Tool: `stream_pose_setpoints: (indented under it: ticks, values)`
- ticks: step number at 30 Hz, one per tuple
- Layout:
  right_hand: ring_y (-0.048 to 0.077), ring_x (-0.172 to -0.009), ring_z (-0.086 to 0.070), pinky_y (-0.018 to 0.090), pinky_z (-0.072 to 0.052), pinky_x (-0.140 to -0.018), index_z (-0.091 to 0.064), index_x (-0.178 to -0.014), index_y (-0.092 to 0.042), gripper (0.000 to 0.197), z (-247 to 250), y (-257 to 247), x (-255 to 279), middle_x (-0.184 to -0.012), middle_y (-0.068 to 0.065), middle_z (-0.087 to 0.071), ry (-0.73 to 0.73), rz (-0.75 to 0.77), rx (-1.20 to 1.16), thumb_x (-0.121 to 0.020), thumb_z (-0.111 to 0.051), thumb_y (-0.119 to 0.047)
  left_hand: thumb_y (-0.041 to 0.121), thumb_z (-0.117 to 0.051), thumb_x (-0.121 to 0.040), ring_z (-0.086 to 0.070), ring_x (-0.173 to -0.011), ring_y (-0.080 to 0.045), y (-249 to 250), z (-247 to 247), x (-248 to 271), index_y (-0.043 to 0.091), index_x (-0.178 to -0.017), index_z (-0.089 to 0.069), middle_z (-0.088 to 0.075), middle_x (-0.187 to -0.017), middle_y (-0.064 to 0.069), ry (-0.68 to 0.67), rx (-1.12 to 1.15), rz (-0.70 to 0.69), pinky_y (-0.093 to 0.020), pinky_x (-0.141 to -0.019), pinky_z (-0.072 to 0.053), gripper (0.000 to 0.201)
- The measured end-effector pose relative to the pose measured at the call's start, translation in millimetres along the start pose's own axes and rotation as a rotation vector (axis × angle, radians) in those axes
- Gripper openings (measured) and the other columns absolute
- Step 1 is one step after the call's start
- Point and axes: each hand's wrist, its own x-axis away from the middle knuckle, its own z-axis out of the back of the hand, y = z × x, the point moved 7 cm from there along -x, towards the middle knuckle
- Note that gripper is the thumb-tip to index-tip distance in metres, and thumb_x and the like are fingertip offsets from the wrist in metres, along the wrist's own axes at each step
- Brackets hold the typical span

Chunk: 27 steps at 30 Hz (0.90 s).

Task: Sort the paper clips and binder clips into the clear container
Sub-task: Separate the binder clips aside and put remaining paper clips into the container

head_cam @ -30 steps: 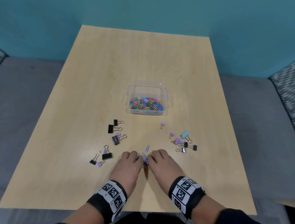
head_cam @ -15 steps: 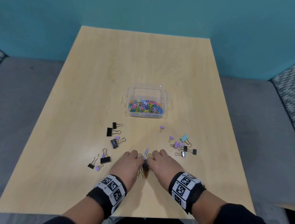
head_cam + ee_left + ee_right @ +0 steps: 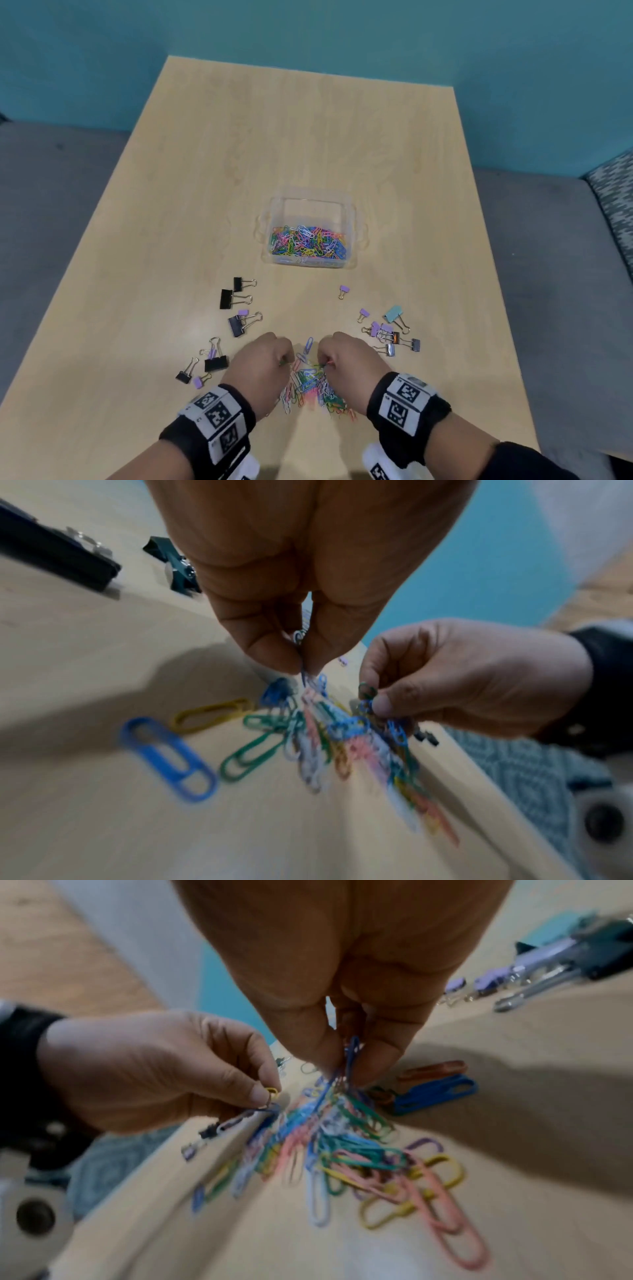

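A heap of coloured paper clips lies on the wooden table near its front edge, between my two hands. My left hand pinches a few paper clips from the heap between thumb and fingers. My right hand pinches other paper clips the same way. The clear container stands at mid-table, its floor covered with paper clips. Black binder clips lie scattered to the left; purple, teal and black binder clips lie to the right.
A lone purple binder clip lies between the container and the hands. More black and purple binder clips sit left of my left hand. Grey floor surrounds the table, a teal wall stands behind it, and a patterned cushion is at right.
Both hands have drawn back toward the table's front edge and lifted slightly, pulling paper clips with them, and the spread heap now shows between them. The binder clips and container have not moved.
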Motion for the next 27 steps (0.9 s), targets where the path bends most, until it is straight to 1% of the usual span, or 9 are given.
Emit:
stream_pose_setpoints:
  ticks: [3, 6, 11, 14, 17, 19, 21, 24, 27]
  values:
    - [0.015, -0.072, -0.053, 0.027, -0.042, -0.063, -0.058, -0.078, -0.020, 0.020, 24, 2, -5, -0.083, -0.005, -0.055, 0.027, -0.054, -0.196, -0.078, -0.049, -0.003, 0.010, -0.063, -0.075, -0.057, -0.066, -0.011, -1, 21, -13, 0.024, -0.069, -0.062, -0.060, -0.069, 0.009, 0.013, 0.206, 0.064, -0.026, -0.063, -0.046, 0.015]
    - [0.009, -0.062, -0.051, 0.025, -0.041, -0.060, -0.064, -0.076, -0.018, 0.018, 69, -2, -21, -0.067, -0.010, -0.057, 0.181, -0.059, -0.320, -0.075, -0.056, -0.003, 0.002, -0.068, -0.072, -0.052, -0.045, -0.012, 6, 59, -37, 0.024, -0.062, -0.062, -0.057, -0.049, 0.007, 0.067, 0.442, 0.085, -0.024, -0.051, -0.042, 0.025]
    - [0.011, -0.056, -0.054, 0.029, -0.044, -0.057, -0.059, -0.068, -0.021, 0.022, 148, -10, -71, -0.056, -0.012, -0.052, 0.436, -0.079, -0.423, -0.073, -0.056, 0.001, 0.004, -0.066, -0.071, -0.062, -0.057, -0.024, 32, 128, -97, 0.022, -0.064, -0.062, -0.061, -0.057, 0.002, 0.315, 0.447, 0.029, -0.030, -0.058, -0.048, 0.020]
    - [0.019, -0.076, -0.059, 0.024, -0.043, -0.066, -0.065, -0.083, -0.020, 0.018, 164, -17, -91, -0.076, -0.008, -0.062, 0.469, -0.111, -0.340, -0.076, -0.059, -0.005, 0.009, -0.064, -0.074, -0.062, -0.069, -0.021, 42, 132, -115, 0.022, -0.083, -0.068, -0.064, -0.070, 0.006, 0.312, 0.426, 0.030, -0.031, -0.069, -0.050, 0.015]
    - [0.025, -0.105, -0.057, 0.029, -0.044, -0.088, -0.059, -0.121, -0.018, 0.036, 151, -22, -77, -0.118, 0.006, -0.060, 0.419, -0.093, -0.140, -0.085, -0.057, -0.015, 0.018, -0.063, -0.082, -0.058, -0.098, -0.019, 45, 126, -100, 0.021, -0.118, -0.062, -0.060, -0.111, -0.001, 0.277, 0.257, -0.015, -0.023, -0.086, -0.040, 0.036]
    - [0.028, -0.122, -0.047, 0.034, -0.038, -0.101, -0.049, -0.133, -0.018, 0.049, 132, -30, -45, -0.134, 0.011, -0.050, 0.436, 0.018, 0.006, -0.085, -0.056, -0.016, 0.020, -0.063, -0.083, -0.054, -0.112, -0.021, 44, 119, -68, 0.020, -0.127, -0.057, -0.055, -0.124, -0.005, 0.281, 0.156, -0.145, -0.019, -0.091, -0.033, 0.044]
    - [0.032, -0.138, -0.026, 0.040, -0.026, -0.112, -0.032, -0.144, -0.021, 0.063, 92, -33, -8, -0.149, 0.012, -0.032, 0.339, 0.071, 0.193, -0.087, -0.057, -0.024, 0.021, -0.065, -0.083, -0.049, -0.120, -0.021, 34, 96, -28, 0.020, -0.131, -0.053, -0.051, -0.131, -0.007, 0.240, 0.092, -0.263, -0.022, -0.100, -0.032, 0.049]
    - [0.031, -0.145, 0.006, 0.052, -0.011, -0.115, -0.001, -0.149, -0.031, 0.084, 14, -22, 43, -0.159, 0.006, 0.002, 0.113, 0.054, 0.369, -0.087, -0.054, -0.048, 0.032, -0.060, -0.086, -0.029, -0.136, -0.019, 4, 42, 28, 0.029, -0.141, -0.038, -0.032, -0.149, -0.002, 0.034, -0.050, -0.264, -0.028, -0.111, -0.024, 0.059]
    - [0.033, -0.144, -0.007, 0.057, -0.025, -0.109, -0.007, -0.150, -0.030, 0.094, -35, -12, 69, -0.159, 0.009, -0.011, 0.028, 0.040, 0.464, -0.076, -0.053, -0.065, 0.038, -0.060, -0.084, -0.015, -0.142, -0.022, -22, -5, 61, 0.031, -0.145, -0.026, -0.018, -0.155, -0.002, -0.066, -0.166, -0.271, -0.033, -0.113, -0.024, 0.070]
